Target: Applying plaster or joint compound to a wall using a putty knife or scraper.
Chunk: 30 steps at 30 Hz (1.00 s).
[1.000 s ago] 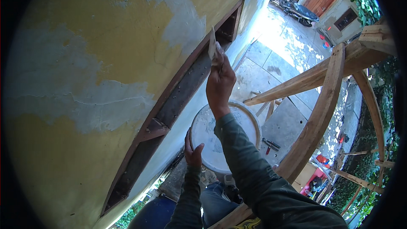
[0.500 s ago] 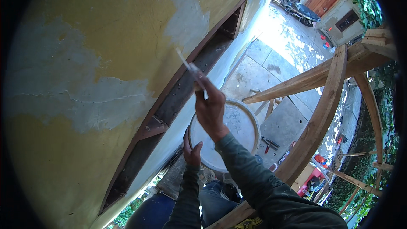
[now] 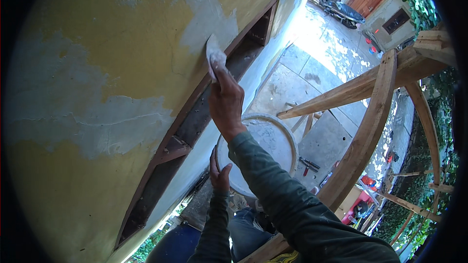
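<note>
The wall [image 3: 141, 53] is matt paint broken by rougher plaster patches [image 3: 48, 83]. Your tray [image 3: 270, 139] looks like dull plastic, smeared with chalky residue. Your scraper [image 3: 214, 53] has a pale, matt coating. Your sleeve [image 3: 273, 180] is matt cloth; the beams [image 3: 373, 117], unpainted, grained wood; the floor [image 3: 324, 146], dull concrete.

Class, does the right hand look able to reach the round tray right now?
Probably yes: the right hand holds a scraper, but nothing visible blocks its way to the round tray.

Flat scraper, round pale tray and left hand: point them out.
Flat scraper [image 3: 213, 52]: head view, on its pale blade.
Round pale tray [image 3: 295, 147]: head view, on its rim, right side.
Left hand [image 3: 220, 177]: head view, middle of the hand.
</note>
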{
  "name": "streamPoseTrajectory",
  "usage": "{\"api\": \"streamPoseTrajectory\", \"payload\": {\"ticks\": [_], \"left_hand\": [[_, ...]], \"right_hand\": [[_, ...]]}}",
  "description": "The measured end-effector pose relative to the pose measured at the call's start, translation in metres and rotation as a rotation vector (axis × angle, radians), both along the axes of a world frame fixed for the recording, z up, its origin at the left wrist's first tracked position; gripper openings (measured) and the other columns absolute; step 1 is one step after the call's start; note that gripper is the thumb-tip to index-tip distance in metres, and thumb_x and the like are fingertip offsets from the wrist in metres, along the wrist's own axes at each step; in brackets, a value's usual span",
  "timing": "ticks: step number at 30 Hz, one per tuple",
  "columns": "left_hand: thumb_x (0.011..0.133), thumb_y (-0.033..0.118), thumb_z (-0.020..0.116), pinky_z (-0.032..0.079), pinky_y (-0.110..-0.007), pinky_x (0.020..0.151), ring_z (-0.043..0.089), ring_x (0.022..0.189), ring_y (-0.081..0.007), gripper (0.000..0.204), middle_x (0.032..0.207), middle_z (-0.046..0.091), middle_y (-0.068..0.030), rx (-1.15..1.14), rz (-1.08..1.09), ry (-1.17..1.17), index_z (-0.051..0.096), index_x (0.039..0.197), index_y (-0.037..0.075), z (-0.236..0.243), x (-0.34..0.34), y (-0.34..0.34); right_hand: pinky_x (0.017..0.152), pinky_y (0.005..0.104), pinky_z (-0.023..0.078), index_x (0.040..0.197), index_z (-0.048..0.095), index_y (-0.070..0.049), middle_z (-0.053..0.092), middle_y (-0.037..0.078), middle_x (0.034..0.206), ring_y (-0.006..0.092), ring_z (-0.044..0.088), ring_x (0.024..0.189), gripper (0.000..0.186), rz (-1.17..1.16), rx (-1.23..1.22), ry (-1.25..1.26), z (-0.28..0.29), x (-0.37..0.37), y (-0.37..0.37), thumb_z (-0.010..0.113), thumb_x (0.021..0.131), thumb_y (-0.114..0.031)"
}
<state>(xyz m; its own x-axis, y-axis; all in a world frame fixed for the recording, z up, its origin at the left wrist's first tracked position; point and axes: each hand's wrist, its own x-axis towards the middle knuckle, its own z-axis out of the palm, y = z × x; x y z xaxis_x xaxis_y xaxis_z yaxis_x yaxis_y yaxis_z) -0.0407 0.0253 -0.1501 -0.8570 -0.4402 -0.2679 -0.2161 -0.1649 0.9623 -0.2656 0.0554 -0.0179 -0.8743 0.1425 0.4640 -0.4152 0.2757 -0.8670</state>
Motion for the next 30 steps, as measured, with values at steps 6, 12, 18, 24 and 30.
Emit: {"api": "streamPoseTrajectory", "payload": {"ticks": [6,12,18,24,30], "left_hand": [[0.074,0.006,0.063,0.03,-0.043,0.118,0.041,0.141,-0.0332,0.085,0.151,0.043,-0.0229,0.073,0.007,0.0,0.031,0.152,-0.007,0.007,-0.003,0.006],[0.072,0.008,0.063,0.032,-0.043,0.118,0.044,0.138,-0.0329,0.085,0.149,0.045,-0.0227,0.053,-0.008,0.022,0.033,0.151,-0.007,0.01,0.006,0.011],[0.073,0.007,0.062,0.032,-0.044,0.118,0.042,0.139,-0.034,0.085,0.15,0.044,-0.0233,0.055,0.019,-0.004,0.033,0.152,-0.006,0.011,0.012,0.005],[0.073,0.01,0.063,0.032,-0.044,0.117,0.042,0.139,-0.0346,0.086,0.15,0.044,-0.0233,0.026,0.023,0.008,0.033,0.152,-0.006,0.01,0.013,-0.002],[0.073,0.009,0.062,0.029,-0.043,0.119,0.041,0.14,-0.0327,0.088,0.15,0.042,-0.0208,0.095,-0.004,0.022,0.03,0.153,-0.006,0.01,0.012,0.0]], "right_hand": [[0.079,0.0324,0.054,0.133,0.063,-0.008,0.073,0.02,0.104,0.0168,0.07,0.088,0.036,0.027,-0.092,-0.173,-0.006,0.022,0.05,0.058,0.098,-0.002],[0.085,0.038,0.052,0.133,0.063,-0.009,0.072,0.022,0.106,0.0259,0.07,0.093,0.034,-0.092,-0.332,-0.1,-0.007,-0.075,0.061,0.05,0.102,-0.014],[0.09,0.0313,0.048,0.135,0.063,-0.005,0.073,0.011,0.113,0.0129,0.063,0.101,0.035,-0.057,-0.29,-0.262,0.03,-0.072,0.035,0.05,0.106,-0.02],[0.088,0.0329,0.051,0.132,0.065,-0.009,0.073,0.019,0.113,0.0206,0.071,0.101,0.042,0.04,-0.159,-0.097,0.041,-0.026,0.039,0.052,0.094,0.0],[0.093,0.0291,0.048,0.133,0.064,-0.005,0.073,0.012,0.114,0.0129,0.063,0.104,0.037,0.054,-0.425,-0.052,-0.002,-0.033,0.074,0.051,0.098,0.0]]}}
